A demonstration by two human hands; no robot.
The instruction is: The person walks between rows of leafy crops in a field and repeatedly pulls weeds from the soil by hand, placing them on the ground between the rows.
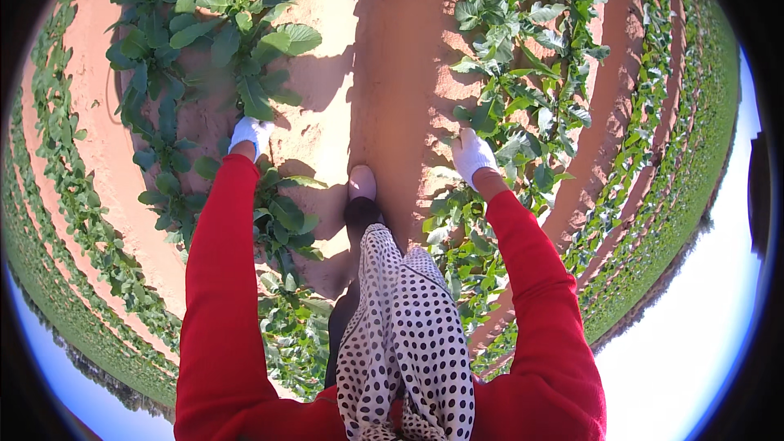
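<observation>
My left hand [250, 135], in a white glove, reaches down into a row of broad-leaved green plants [254, 95]. Leaves cover its fingertips, so I cannot see whether it grips anything. On the other side, my right hand [471, 156], gloved alike, is at the inner edge of another leafy row [514, 104]. Its fingers are curled close to a small leaf [450, 139], and whether they hold it is not clear.
A furrow of bare reddish soil [398, 73] runs between the two rows, with my shoe [362, 184] in it. A polka-dot scarf [398, 318] hangs down before me. More crop rows [79, 196] extend on both sides.
</observation>
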